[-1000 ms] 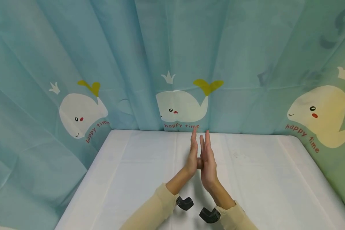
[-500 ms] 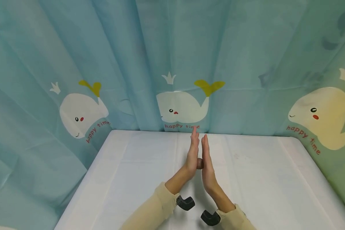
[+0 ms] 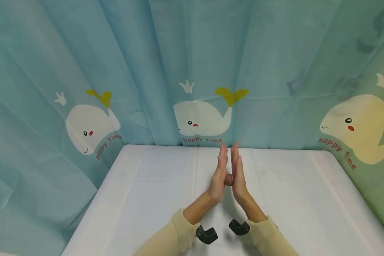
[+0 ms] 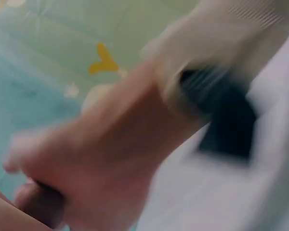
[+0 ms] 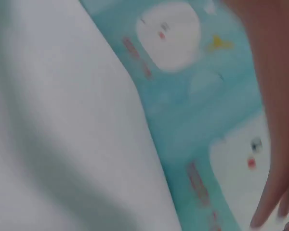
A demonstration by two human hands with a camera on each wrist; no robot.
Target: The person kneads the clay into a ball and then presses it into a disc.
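Between my two upright palms sits a small brown ball [image 3: 229,180], touched from both sides above the table. My left hand [image 3: 219,177] presses its left side with straight fingers pointing up and away. On the other side, my right hand [image 3: 238,176] lies flat against it, fingers also straight. Blurred in the left wrist view, the ball [image 4: 44,206] shows dark beside the palm of the right hand [image 4: 96,173]. Only part of the left hand [image 5: 279,159] appears along the right edge of the right wrist view. The ball's material cannot be told.
A white-covered table [image 3: 160,192] spreads under both forearms. Behind it hangs a blue-green curtain [image 3: 268,71] printed with white whales and the words "happy time". Black wrist cameras [image 3: 206,235] jut inward from the cream sleeves, near each other.
The hands have slid back and forth against each other around the ball. Now both hands and the ball are slightly farther right, and the right wrist has come forward, away from the body.
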